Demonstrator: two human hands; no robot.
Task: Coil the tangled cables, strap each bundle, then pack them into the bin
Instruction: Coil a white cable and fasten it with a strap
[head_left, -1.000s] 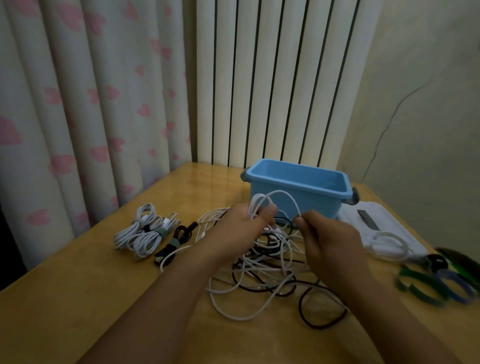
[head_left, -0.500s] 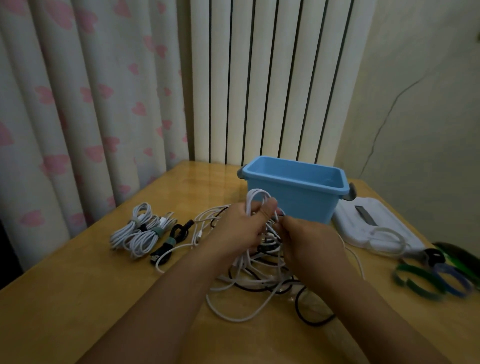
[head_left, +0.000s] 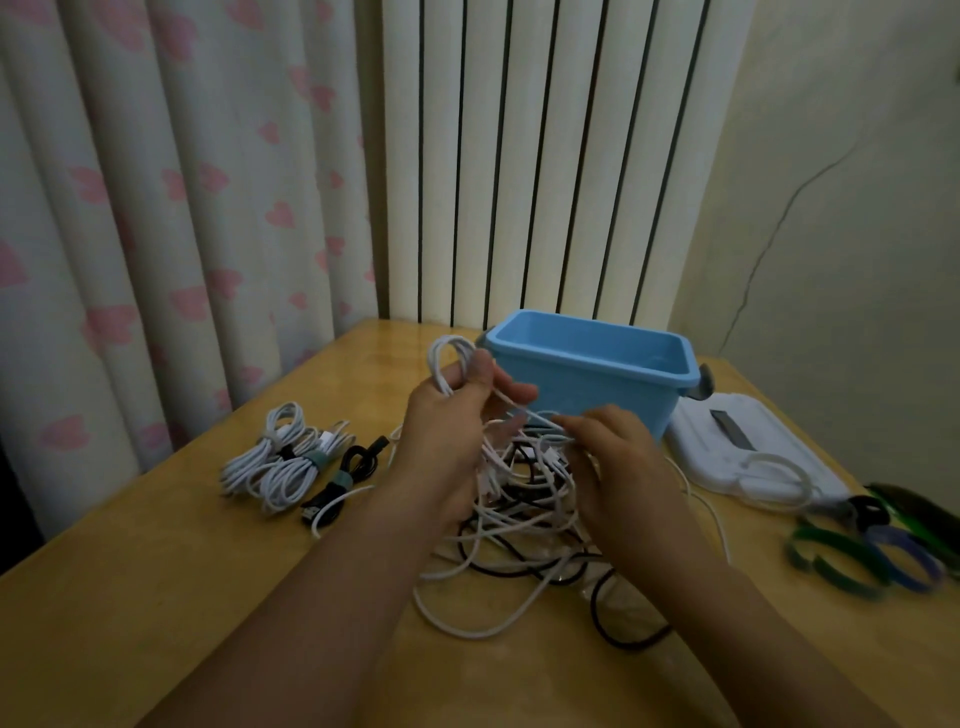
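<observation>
Centre of frame: we see left hand (head_left: 453, 415) gripping coil of white cable (head_left: 451, 366), loops standing above fist. Right hand (head_left: 613, 462), lower right of it, fingers curled, pinching strand of same cable. Beneath both: tangled cables (head_left: 524, 525), white and black, on wooden table (head_left: 130, 597). Blue bin (head_left: 592, 374) just behind hands. Strapped bundles (head_left: 296, 462) at centre left. Coloured straps (head_left: 862, 551) at right edge, blurred. White lid (head_left: 753, 447) beside bin.

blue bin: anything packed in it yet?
Looks empty: the blue bin shows bare inner walls; its floor is hidden. Strapped bundles lie outside.
</observation>
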